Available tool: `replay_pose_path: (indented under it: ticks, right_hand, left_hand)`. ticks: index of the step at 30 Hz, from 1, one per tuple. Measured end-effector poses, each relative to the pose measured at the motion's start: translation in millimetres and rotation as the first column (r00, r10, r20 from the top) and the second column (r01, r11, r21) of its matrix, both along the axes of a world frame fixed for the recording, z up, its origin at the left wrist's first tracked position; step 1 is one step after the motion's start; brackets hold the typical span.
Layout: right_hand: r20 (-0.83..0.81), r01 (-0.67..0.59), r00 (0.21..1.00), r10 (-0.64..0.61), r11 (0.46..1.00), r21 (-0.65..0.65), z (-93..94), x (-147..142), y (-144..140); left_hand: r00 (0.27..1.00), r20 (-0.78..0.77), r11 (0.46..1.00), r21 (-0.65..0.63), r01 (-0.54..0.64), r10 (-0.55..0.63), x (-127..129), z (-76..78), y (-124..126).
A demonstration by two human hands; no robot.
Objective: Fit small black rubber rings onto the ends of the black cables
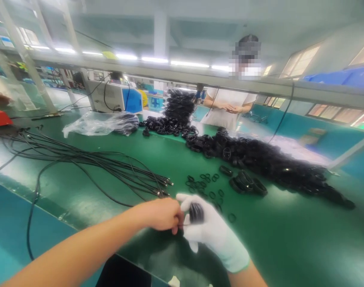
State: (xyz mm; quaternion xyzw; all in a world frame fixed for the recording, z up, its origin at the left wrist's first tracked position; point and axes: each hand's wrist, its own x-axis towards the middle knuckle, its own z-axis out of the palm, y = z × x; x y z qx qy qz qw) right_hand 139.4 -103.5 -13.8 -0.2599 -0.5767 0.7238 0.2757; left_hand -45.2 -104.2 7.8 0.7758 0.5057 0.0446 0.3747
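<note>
My right hand (213, 229), in a white glove, is wrapped around a small bundle of coiled black cable (196, 213). Close against it on the left, my bare left hand (164, 214) has its fingers curled together. A thin dark strand shows between the two hands, but what the left fingers pinch is hidden. Just beyond the hands, several small black rings (200, 183) lie scattered on the green tabletop (289, 235). Long loose black cables (89, 157) stretch across the table to the left, their metal plug ends near my left hand.
Several coiled black bundles (248, 182) lie ahead on the right, before a long heap of them (268, 163). A clear plastic bag (92, 124) and a blue-and-white machine (116, 97) stand at the back. Across the table a person (228, 103) stands with hands together.
</note>
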Motion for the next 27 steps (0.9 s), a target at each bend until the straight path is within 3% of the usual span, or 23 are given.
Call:
replay_pose_path:
  ticks: [3, 4, 7, 9, 11, 13, 15, 18, 23, 25, 27]
  right_hand:
    - [-0.270, -0.128, 0.958, 0.099, 0.987, -0.094, -7.7, 5.9, 1.0]
    - [-0.326, -0.149, 0.939, 0.110, 0.984, -0.097, -10.9, 6.2, 1.2]
    - [-0.380, -0.183, 0.916, 0.133, 0.978, -0.098, -19.2, 3.0, 1.8]
    - [-0.384, -0.175, 0.915, 0.124, 0.979, -0.100, -21.8, 0.1, 2.3]
    - [-0.377, -0.150, 0.921, 0.101, 0.984, -0.101, -21.4, -1.4, 2.9]
    - [-0.334, -0.118, 0.939, 0.075, 0.987, -0.109, -18.5, -1.7, 3.3]
    - [-0.249, -0.100, 0.966, 0.064, 0.986, -0.136, -15.0, -1.9, 3.3]
    - [-0.162, -0.137, 0.981, 0.106, 0.971, -0.197, -13.6, -2.8, 3.7]
    - [-0.295, -0.202, 0.952, 0.086, 0.899, -0.389, -26.5, -5.2, 9.6]
    - [-0.340, -0.233, 0.938, 0.072, 0.856, -0.461, -32.8, -7.5, 12.2]
    - [-0.354, -0.237, 0.933, 0.064, 0.851, -0.468, -36.4, -10.0, 13.2]
  left_hand:
    - [0.974, 0.191, 0.987, -0.122, -0.104, 0.126, 3.9, 5.2, -10.9]
    - [0.929, 0.311, 0.972, -0.181, -0.150, 0.202, 3.6, 8.5, -11.9]
    - [0.703, 0.593, 0.914, -0.338, -0.226, 0.393, 2.3, 16.1, -10.7]
    - [0.573, 0.691, 0.895, -0.383, -0.228, 0.442, 3.2, 17.3, -10.6]
    - [0.515, 0.740, 0.901, -0.358, -0.244, 0.433, 5.3, 16.6, -13.1]
    - [0.595, 0.722, 0.931, -0.207, -0.301, 0.353, 8.7, 16.2, -17.4]
    - [0.748, 0.618, 0.933, 0.062, -0.355, 0.243, 13.5, 16.3, -21.1]
    - [0.883, 0.439, 0.861, 0.371, -0.347, 0.166, 21.8, 13.8, -21.6]
    - [0.874, 0.384, 0.782, 0.425, -0.455, 0.299, 23.9, 1.2, -11.7]
    - [0.870, 0.356, 0.768, 0.428, -0.476, 0.341, 21.8, -2.0, -8.7]
    - [0.877, 0.331, 0.768, 0.435, -0.470, 0.349, 19.7, -2.4, -7.5]
